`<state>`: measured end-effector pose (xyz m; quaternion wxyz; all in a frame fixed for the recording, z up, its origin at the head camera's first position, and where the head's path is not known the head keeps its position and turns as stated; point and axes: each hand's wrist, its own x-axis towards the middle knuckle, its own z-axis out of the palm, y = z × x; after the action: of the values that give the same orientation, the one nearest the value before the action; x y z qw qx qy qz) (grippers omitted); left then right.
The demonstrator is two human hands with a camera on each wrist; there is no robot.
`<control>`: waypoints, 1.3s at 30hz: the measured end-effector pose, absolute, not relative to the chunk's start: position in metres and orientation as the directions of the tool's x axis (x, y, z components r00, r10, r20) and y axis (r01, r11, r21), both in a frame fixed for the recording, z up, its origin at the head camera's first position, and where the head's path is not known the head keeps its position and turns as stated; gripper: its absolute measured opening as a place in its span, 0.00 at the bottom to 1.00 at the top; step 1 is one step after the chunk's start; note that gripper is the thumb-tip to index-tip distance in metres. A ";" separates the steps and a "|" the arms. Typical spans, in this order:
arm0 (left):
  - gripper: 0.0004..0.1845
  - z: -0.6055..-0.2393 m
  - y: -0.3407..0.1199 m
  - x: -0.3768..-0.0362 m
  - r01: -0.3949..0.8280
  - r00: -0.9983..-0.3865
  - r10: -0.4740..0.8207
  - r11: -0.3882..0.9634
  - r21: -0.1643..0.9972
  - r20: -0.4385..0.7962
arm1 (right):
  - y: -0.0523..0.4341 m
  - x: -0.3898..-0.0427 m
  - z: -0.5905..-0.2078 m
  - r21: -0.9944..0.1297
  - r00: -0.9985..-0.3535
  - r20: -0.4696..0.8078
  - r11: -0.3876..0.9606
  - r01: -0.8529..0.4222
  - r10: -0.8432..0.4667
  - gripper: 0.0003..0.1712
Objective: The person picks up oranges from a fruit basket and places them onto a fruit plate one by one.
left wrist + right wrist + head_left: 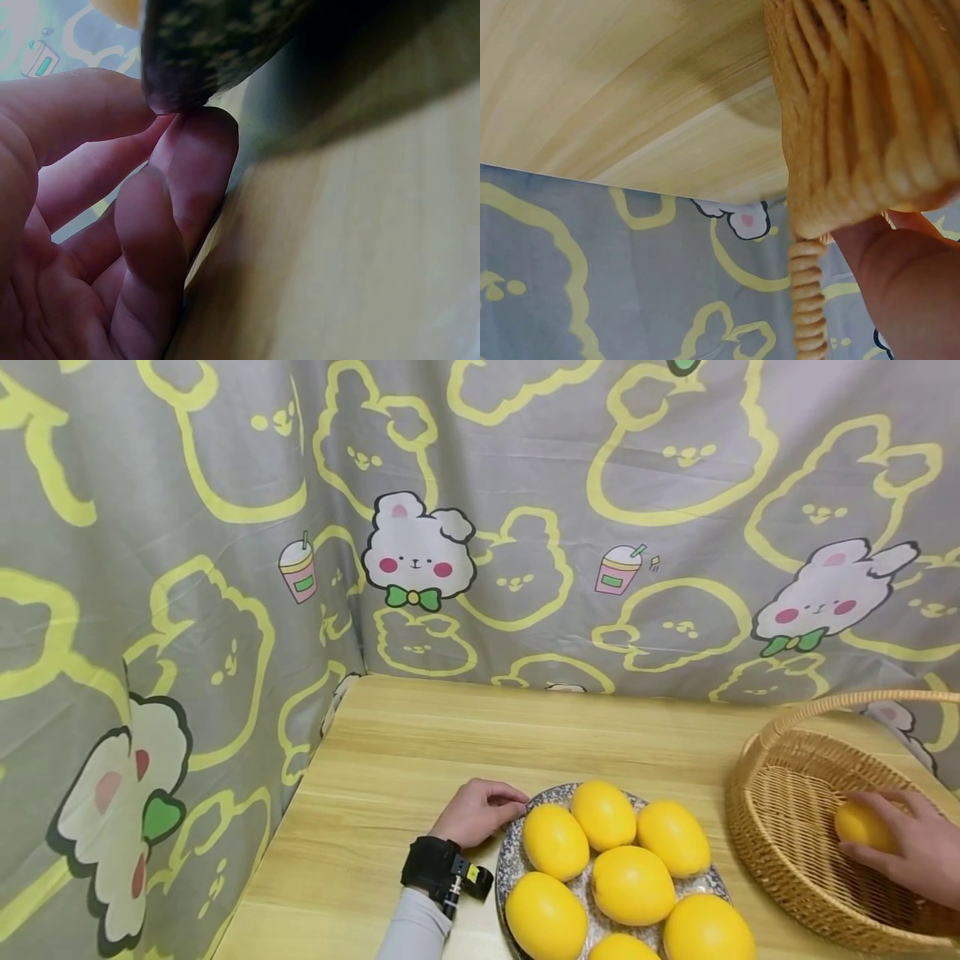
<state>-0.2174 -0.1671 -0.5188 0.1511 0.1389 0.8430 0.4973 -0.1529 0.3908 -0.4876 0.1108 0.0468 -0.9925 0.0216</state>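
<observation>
In the head view my left hand is at the left rim of a speckled dark-and-white plate. The left wrist view shows the thumb and a finger pinching the plate's edge. Several yellow lemons lie spread over the plate. At the right, my right hand reaches inside a wicker basket. It grips one lemon low over the woven floor. From the right wrist, the basket's woven side hides most of that lemon, with the thumb showing below the rim.
The basket's arched handle rises over its far side. A light wooden table carries everything. Grey curtains with yellow outlines and rabbit prints hang along the back and left edges. A black strap with a small camera circles the left wrist.
</observation>
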 end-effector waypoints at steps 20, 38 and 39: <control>0.11 -0.518 -0.167 -0.218 0.070 -0.913 0.388 0.450 0.890 -0.124 | 0.397 -0.160 -0.488 0.021 -0.995 -0.011 0.995 -0.100 -0.100 0.49; 0.10 -0.517 -0.167 -0.217 0.095 -0.914 0.392 0.462 0.882 -0.106 | 0.394 -0.161 -0.487 0.031 -0.987 -0.042 0.988 -0.154 -0.152 0.41; 0.10 -0.517 -0.167 -0.217 0.093 -0.914 0.391 0.461 0.883 -0.108 | 0.394 -0.161 -0.487 0.032 -0.987 -0.039 0.987 -0.158 -0.157 0.41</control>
<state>-0.2171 -0.1675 -0.5166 0.1493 0.1439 0.8414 0.4990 -0.1612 0.3944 -0.4873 -0.0180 0.0789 -0.9966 -0.0172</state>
